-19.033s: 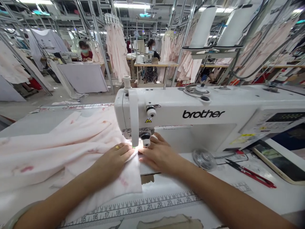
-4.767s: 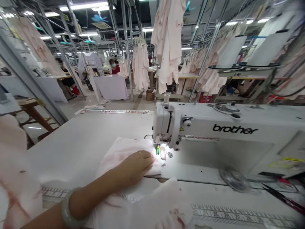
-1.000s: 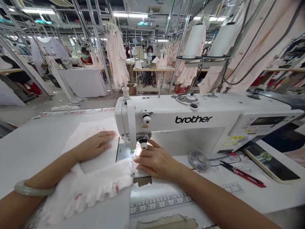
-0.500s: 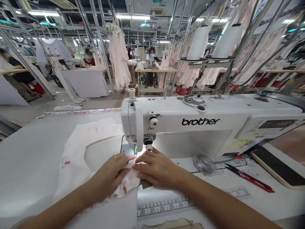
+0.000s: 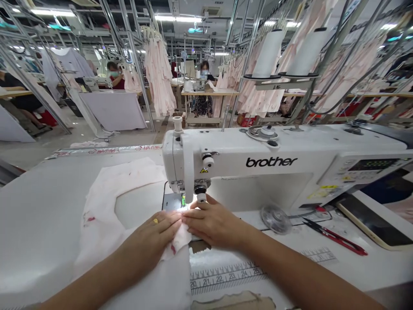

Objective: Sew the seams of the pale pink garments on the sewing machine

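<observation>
A pale pink fabric piece (image 5: 106, 193) with red specks lies curved on the white table (image 5: 38, 215), its near end under the needle of the white Brother sewing machine (image 5: 274, 161). My left hand (image 5: 151, 239), with a gold ring, lies flat on the fabric just left of the presser foot (image 5: 183, 201), fingers stretched out. My right hand (image 5: 213, 221) presses flat beside it, fingertips touching the fabric edge at the lit needle plate.
Red-handled snips (image 5: 335, 241), a round bobbin cover (image 5: 274, 217) and a phone (image 5: 374, 224) lie right of the machine. A printed ruler (image 5: 229, 275) runs along the table's near edge. Thread cones (image 5: 267, 51) stand behind. Other workers sit at far tables among hanging pink garments.
A second ago my left hand lay on the far fabric left of the machine; it came back beside my right hand at the needle, and the bunched fabric has been flattened under both hands.
</observation>
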Demonstrator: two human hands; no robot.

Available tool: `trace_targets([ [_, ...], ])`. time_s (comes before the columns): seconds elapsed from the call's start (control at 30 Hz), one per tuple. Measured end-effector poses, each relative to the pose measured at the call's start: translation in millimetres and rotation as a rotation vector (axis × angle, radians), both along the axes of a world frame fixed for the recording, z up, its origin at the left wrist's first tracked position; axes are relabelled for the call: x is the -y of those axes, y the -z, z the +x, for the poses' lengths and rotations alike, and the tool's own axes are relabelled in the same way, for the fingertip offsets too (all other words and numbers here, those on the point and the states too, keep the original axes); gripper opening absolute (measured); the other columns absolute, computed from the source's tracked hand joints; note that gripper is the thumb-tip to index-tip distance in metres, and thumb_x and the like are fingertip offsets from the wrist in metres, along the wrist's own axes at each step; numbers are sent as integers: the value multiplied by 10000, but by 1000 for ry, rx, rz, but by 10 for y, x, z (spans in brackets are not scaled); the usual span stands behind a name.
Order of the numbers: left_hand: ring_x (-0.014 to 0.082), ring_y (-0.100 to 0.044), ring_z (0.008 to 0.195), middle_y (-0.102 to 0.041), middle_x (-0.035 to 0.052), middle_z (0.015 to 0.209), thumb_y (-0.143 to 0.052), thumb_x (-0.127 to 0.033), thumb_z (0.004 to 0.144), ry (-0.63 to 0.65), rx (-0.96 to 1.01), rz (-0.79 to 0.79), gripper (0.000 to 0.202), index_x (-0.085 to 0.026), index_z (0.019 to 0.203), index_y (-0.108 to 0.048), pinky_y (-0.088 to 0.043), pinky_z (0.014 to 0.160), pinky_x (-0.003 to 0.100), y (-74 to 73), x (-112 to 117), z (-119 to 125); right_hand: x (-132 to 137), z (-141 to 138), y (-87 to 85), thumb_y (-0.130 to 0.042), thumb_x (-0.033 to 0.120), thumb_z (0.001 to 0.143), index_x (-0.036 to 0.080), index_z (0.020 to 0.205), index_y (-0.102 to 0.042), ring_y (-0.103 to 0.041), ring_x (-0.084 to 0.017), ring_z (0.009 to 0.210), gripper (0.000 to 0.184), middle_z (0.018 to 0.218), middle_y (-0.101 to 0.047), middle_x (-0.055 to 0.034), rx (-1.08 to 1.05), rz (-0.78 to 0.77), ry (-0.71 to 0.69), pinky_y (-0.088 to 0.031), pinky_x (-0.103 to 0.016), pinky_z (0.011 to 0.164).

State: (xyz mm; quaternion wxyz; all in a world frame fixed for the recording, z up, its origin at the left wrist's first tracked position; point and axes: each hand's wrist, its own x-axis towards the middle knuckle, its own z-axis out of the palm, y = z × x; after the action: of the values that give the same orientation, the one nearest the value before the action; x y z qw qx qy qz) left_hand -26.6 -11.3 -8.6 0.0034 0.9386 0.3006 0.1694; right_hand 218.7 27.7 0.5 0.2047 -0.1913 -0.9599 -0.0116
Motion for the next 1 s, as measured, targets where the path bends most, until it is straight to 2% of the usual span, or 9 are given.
trace_targets([
  [0.2, 217, -512, 1300, -550, 98, 1395, -395, -20, 920, -16, 70, -63, 527, -218, 1402, -475, -475, 1081, 386, 12, -108, -8, -10, 5, -19, -470, 277, 1013, 184, 1157, -615, -569, -191, 1041, 224, 1155, -680, -36, 29, -70, 58, -238, -385, 1094],
  [0.37, 209, -515, 1303, -547, 90, 1407, -395, -29, 920, -17, 52, -61, 513, -218, 1386, -496, -484, 1073, 362, 41, -197, -23, -35, 8, -11, -474, 284, 1008, 198, 1157, -614, -560, -184, 1030, 222, 1154, -675, -15, 35, -81, 81, -202, -379, 1116],
  [0.67, 227, -572, 1242, -610, 96, 1334, -407, -60, 915, -46, 46, -6, 442, -200, 1294, -587, -486, 1062, 362, 52, -323, -26, -56, 15, -41, -514, 374, 993, 205, 1094, -610, -523, -220, 1066, 219, 993, -684, -14, 67, -90, 177, -176, -396, 1122],
  [0.8, 218, -589, 1216, -608, 93, 1334, -401, -68, 917, -53, 31, -17, 437, -206, 1289, -584, -508, 1034, 354, 34, -330, -11, -58, 46, -17, -495, 381, 1007, 217, 1154, -596, -520, -202, 1076, 242, 992, -682, -10, 40, -98, 165, -168, -379, 1125],
  [1.0, 238, -572, 1216, -604, 97, 1332, -402, -82, 941, -46, -37, 9, 386, -189, 1267, -578, -523, 998, 385, -29, -352, -9, -57, 107, -18, -487, 317, 1012, 212, 1141, -610, -536, -168, 1000, 208, 1017, -671, -8, 18, -74, 50, -174, -361, 1120],
])
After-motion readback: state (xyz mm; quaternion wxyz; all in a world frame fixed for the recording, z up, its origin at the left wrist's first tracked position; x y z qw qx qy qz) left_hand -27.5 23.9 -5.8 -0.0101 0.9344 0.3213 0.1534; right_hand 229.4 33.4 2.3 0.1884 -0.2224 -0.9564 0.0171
